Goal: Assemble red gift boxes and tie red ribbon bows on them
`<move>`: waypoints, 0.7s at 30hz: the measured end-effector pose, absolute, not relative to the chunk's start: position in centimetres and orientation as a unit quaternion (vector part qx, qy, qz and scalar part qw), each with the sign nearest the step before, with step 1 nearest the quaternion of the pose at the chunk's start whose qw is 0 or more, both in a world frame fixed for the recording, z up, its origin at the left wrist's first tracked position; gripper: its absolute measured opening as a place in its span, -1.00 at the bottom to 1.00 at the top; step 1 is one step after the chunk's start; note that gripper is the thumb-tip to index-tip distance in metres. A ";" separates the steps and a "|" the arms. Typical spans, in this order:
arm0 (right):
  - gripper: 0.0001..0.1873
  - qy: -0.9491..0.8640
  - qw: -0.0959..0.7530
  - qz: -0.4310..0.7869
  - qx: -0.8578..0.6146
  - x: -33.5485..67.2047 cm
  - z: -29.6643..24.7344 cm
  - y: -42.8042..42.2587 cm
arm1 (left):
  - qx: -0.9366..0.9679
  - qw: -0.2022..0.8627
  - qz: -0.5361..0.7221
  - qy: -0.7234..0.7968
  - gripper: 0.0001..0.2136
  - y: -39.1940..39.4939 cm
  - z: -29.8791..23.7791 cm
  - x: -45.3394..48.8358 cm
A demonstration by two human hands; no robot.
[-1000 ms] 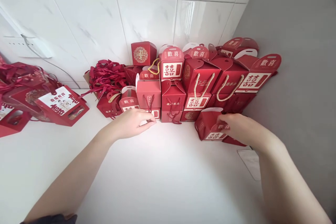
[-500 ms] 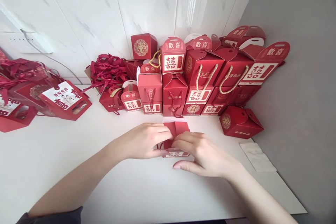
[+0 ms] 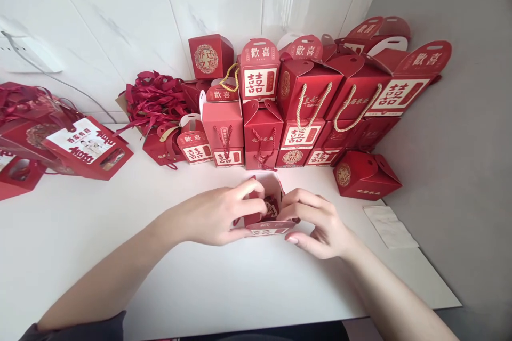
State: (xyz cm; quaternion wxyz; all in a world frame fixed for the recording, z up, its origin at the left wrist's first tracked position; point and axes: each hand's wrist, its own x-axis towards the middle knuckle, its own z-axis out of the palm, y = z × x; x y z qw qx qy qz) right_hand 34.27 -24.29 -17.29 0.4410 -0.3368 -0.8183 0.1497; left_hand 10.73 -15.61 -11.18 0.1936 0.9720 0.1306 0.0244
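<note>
A small red gift box [image 3: 267,219] stands on the white table [image 3: 224,282] in front of me, its top flaps spread apart. My left hand [image 3: 218,216] grips its left side, fingertips pinching a flap at the top. My right hand [image 3: 318,221] holds the right side, with thumb and forefinger on the other flap. Behind them, a stack of finished red gift boxes [image 3: 296,101] with cord handles and gold characters leans against the tiled wall.
A lone red box [image 3: 366,181] lies on its side at the right, beside a white paper sheet [image 3: 390,226]. A heap of red ribbons [image 3: 154,98] sits at the back left. Larger red boxes [image 3: 86,146] lie at the far left. The grey wall [image 3: 460,133] bounds the right.
My right hand brought the small box from the right side of the pile to the table's middle. My left hand left the stack and joined it. The flaps have since been opened.
</note>
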 end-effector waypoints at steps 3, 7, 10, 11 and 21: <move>-0.84 -0.818 0.463 0.074 -0.334 34.5 -18.0 -24.3 | 0.970 0.206 0.036 0.122 -0.91 -14.8 -10.1 9.7; -0.83 -0.826 0.451 0.039 -0.337 34.4 -18.1 -24.2 | 0.972 0.198 0.073 0.107 -0.81 -14.3 -9.7 9.3; -0.66 -0.842 0.412 0.052 -0.343 33.9 -18.0 -24.2 | 0.973 0.194 0.079 0.100 -0.69 -14.3 -10.1 9.7; -0.60 -0.849 0.396 0.065 -0.345 33.6 -18.0 -24.2 | 0.972 0.200 0.072 0.100 -0.68 -14.3 -10.4 10.0; -0.39 -0.750 0.396 0.064 -0.526 31.7 -19.6 -23.8 | 0.950 0.242 0.058 0.189 -0.74 -14.4 -12.1 11.3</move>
